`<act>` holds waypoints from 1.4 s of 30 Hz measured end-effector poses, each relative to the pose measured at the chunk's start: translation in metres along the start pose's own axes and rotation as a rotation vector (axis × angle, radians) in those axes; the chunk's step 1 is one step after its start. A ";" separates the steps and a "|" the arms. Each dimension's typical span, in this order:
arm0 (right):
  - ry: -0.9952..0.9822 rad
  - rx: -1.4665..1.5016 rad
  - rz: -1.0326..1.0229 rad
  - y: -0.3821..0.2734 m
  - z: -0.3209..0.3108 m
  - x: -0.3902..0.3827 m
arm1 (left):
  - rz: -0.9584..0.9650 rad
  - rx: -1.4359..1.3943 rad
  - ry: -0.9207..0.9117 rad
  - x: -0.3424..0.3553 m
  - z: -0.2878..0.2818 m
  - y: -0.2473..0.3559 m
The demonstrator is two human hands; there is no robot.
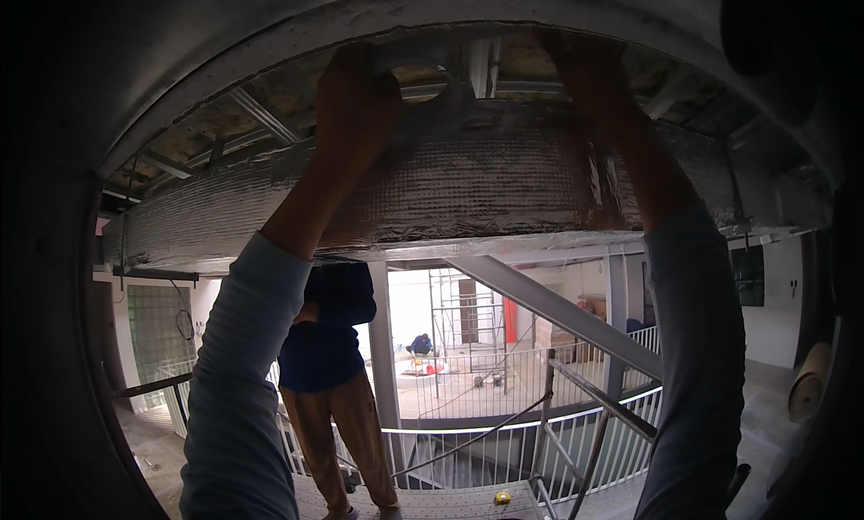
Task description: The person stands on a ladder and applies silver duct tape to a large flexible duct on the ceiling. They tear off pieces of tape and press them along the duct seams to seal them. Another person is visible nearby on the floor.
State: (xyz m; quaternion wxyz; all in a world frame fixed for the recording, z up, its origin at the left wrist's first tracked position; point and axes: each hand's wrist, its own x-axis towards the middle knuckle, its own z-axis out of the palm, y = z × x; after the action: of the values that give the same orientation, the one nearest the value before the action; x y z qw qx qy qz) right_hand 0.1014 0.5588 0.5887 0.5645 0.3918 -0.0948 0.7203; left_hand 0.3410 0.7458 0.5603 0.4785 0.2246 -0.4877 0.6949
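Up at the ceiling, my left hand (355,97) is closed round a silvery roll (427,70), which looks like tape, just above a long duct (486,183) wrapped in gridded, crinkled foil. My right hand (585,66) reaches up at the right, into shadow along the top of the duct; its fingers are too dark to make out, as is whatever they touch.
Another person (319,367) stands below the duct on a perforated scaffold platform (450,504), near a small yellow object (502,497). Beyond are a white railing (468,385), a diagonal steel beam (558,313), a scaffold frame (450,313) and a distant crouching worker (419,344).
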 end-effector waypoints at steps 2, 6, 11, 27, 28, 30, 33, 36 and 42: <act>-0.074 0.138 0.088 0.007 0.002 0.001 | 0.115 0.125 0.008 0.002 -0.001 0.006; -0.123 0.423 0.227 0.012 0.006 -0.001 | -0.014 0.086 -0.126 0.006 -0.010 0.010; -0.100 0.473 0.215 0.015 0.010 -0.001 | 0.019 0.191 -0.148 0.009 -0.022 0.007; 0.037 0.003 -0.108 0.049 0.044 -0.011 | 0.199 0.336 -0.078 0.008 -0.047 -0.019; 0.017 0.068 -0.080 0.048 0.042 -0.010 | 0.165 0.344 -0.104 0.007 -0.048 -0.019; -0.096 0.379 0.106 0.048 0.034 -0.011 | 0.147 0.351 -0.113 0.006 -0.050 -0.019; -0.123 0.421 0.238 0.049 0.024 -0.013 | 0.171 0.365 -0.092 0.005 -0.053 -0.018; -0.114 0.472 0.253 0.055 0.024 -0.013 | 0.150 0.438 -0.133 0.003 -0.061 -0.018; -0.113 0.277 0.208 0.070 0.043 -0.014 | -0.001 0.394 -0.158 0.000 -0.079 -0.025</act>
State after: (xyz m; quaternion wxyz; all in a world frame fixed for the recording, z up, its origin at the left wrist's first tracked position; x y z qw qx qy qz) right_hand 0.0599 0.4993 0.6300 0.4212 0.4938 -0.0664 0.7579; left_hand 0.3747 0.8179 0.5387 0.3857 0.3680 -0.3782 0.7568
